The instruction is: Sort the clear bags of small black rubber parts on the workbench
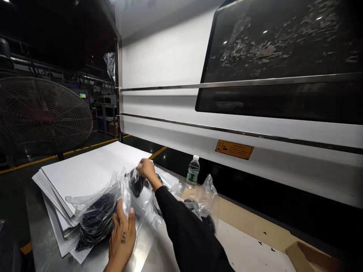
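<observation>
My left hand (123,236), with writing on its back, has its thumb apart and its fingers stretched against a clear plastic bag (98,219) full of thin black pieces. Beyond it, my right hand (147,170) is closed, pinching the clear plastic of a second bag (136,185) that also shows black contents. My right sleeve hides part of this second bag. Another clear bag (208,200) with black pieces stands to the right of my right forearm.
Large white sheets (96,166) lie stacked on the metal table (42,230). A water bottle (193,172) stands behind the bags. Cardboard (241,217) with black scraps and a cardboard box (309,257) are at right. A white machine panel (164,124) rises behind; a fan (47,115) stands left.
</observation>
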A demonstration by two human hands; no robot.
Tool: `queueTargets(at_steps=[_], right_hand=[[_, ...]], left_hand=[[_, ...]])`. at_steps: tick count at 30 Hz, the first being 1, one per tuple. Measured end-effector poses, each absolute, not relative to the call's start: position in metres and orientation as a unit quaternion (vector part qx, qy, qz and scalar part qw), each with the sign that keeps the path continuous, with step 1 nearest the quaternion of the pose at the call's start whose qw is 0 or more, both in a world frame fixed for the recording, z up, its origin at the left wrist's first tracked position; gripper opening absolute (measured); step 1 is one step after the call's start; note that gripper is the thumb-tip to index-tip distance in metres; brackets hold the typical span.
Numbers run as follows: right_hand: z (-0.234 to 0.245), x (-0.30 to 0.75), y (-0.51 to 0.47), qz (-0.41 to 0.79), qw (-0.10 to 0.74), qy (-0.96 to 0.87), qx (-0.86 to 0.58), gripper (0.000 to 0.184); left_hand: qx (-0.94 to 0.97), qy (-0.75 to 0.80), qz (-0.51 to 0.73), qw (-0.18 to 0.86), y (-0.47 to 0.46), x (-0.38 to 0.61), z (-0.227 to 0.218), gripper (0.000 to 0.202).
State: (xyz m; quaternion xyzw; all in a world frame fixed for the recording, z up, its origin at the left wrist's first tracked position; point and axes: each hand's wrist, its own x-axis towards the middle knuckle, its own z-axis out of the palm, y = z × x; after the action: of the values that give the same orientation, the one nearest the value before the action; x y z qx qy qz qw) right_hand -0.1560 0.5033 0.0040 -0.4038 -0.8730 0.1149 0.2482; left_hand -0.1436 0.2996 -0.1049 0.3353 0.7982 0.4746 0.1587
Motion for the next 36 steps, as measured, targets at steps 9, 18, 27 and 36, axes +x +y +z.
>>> queueTargets(at_steps=[9,18,27,36], right_hand=[[0.095,-0.118,0.495,0.087,0.361,-0.88,-0.297,0.021],[0.032,-0.141,0.516,0.097,0.182,-0.951,-0.228,0.018],[-0.071,-0.17,0.511,0.083,0.121,-0.957,-0.252,0.022],[-0.044,-0.137,0.526,0.113,0.159,-0.937,-0.288,0.045]], left_hand=[[0.443,0.851,0.273,0.07,0.381,-0.165,-0.133,0.047],[0.457,0.86,0.221,-0.046,0.395,-0.171,-0.176,0.048],[0.452,0.859,0.21,-0.117,0.394,-0.17,-0.184,0.037],[0.475,0.847,0.219,-0.093,0.375,-0.162,-0.168,0.04]])
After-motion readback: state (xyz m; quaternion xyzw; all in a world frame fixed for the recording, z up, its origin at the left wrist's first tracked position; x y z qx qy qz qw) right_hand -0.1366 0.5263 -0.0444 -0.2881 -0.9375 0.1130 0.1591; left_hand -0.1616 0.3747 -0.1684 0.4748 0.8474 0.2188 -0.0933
